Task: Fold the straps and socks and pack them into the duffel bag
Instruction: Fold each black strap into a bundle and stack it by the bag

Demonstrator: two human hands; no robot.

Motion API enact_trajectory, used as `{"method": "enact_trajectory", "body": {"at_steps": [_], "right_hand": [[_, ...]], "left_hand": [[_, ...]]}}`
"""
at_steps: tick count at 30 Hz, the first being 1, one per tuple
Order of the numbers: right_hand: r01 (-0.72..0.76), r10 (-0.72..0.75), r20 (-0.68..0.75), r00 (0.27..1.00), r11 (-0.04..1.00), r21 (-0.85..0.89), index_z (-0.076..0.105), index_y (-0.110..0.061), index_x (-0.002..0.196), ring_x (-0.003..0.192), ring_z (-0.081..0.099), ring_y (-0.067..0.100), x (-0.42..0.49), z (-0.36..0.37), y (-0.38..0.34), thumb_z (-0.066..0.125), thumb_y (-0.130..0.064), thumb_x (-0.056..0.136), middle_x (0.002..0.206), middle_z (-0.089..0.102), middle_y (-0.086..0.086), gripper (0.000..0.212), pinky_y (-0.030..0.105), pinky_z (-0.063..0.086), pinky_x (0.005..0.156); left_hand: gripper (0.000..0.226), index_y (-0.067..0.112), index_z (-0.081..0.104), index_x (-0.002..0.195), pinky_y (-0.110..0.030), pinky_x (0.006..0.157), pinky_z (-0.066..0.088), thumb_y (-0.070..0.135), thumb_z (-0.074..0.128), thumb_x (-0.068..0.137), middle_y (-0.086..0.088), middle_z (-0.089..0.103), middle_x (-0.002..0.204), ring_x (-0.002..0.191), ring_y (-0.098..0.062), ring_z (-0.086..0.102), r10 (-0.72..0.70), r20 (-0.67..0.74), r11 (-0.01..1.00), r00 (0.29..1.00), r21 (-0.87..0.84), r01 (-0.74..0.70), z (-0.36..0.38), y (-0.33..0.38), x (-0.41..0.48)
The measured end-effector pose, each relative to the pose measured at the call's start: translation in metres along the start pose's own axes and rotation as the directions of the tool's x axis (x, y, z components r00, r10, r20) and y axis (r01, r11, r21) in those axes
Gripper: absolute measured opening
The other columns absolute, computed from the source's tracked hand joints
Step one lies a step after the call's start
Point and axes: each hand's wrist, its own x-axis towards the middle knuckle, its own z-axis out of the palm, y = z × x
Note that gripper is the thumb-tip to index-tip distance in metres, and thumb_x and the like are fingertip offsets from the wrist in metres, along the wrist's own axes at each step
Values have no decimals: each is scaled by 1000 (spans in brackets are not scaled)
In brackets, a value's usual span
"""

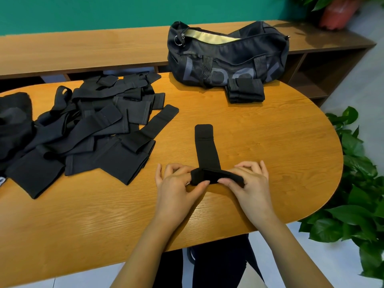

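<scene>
A teal wall (104,11) backed the room, with pale floor (363,80) showing at the right and beneath the near edge of the furniture. A long wooden shelf unit (83,48) ran along the wall, its open compartments visible at the right end. In front of it stood an oval wooden table (270,142) with a warm, grained top. Across the table's left side sprawled a loose pile of black straps and socks (93,125), overlapping at all angles. A dark duffel bag (228,57) sat at the table's far edge against the shelf unit, its top zip open on a pale lining. Leafy green plants (357,204) crowded the floor to the right of the table, and a pink pot (336,15) stood in the far right corner. A small folded stack (245,92) of black pieces lay on the table, touching the front of the bag. Near the middle of the table a single black strap (206,150) lay flat, stretching away from the person, its near end doubled into a thick fold. The left hand (176,188) pinched the left side of that fold between thumb and curled fingers, while the right hand (251,186) pinched the right side in the same way, both hands low over the tabletop.
</scene>
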Motion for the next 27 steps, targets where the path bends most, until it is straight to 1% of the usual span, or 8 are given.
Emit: {"method": "enact_trajectory", "body": {"at_steps": [4,7,11,14,18,22,25,27], "right_hand": [[-8,8,3,1000,999,-31,75,-24,90,93,43,-2,-1,2,3,47,-61,84,81,62,-14,47,57,23,113],[-36,36,14,999,999,-34,74,-22,91,91,47,3,-2,2,4,44,-64,85,80,63,-11,52,51,24,113],[-80,81,38,996,996,-44,74,-14,98,93,47,6,-2,3,5,35,-75,85,81,61,-6,73,52,27,113],[-90,92,41,995,994,-55,73,-12,99,99,41,2,-3,1,3,41,-71,86,87,61,-8,68,54,30,110],[-54,58,40,997,994,-90,72,-20,94,99,39,1,-2,-1,-1,46,-65,85,84,61,-16,53,58,37,101],[-93,93,-19,996,995,-41,70,-20,102,88,30,-6,-1,-2,-6,55,-62,81,78,42,-26,50,59,41,98],[-148,150,43,988,988,-35,48,-28,139,91,40,0,0,-4,-7,50,-66,77,79,45,-23,73,42,33,106],[-136,141,81,987,989,-65,24,-35,149,88,44,5,0,-4,-5,49,-67,76,78,44,-21,83,32,28,101]], "left_hand": [[38,30,76,95,-43,117,1,56,50,83,22,66,96,107,0,40,-11,-16,1000,1000,-10,11,1,1,0],[34,32,74,96,-40,116,0,55,51,84,23,66,94,107,-1,42,-18,-27,1000,999,-22,18,0,3,0],[29,33,72,90,-39,116,-1,54,54,83,24,64,88,104,4,40,-5,-18,1000,1000,-14,4,0,3,0],[30,31,72,90,-42,117,1,53,53,83,22,64,86,102,3,42,-18,-27,1000,999,-17,17,0,3,0],[30,30,70,94,-47,118,8,51,51,86,18,62,81,97,-3,49,-68,-46,997,997,-46,66,0,2,1],[24,32,62,104,-49,117,13,47,56,87,18,55,74,91,-4,50,-100,-66,995,993,-24,98,0,2,1],[58,33,40,138,-39,118,10,46,62,86,15,58,77,96,-2,52,-139,-55,990,989,-44,137,0,2,2],[76,33,25,148,-35,115,11,42,67,85,16,54,81,94,-2,50,-149,-49,988,988,-38,147,-1,3,2]]}}
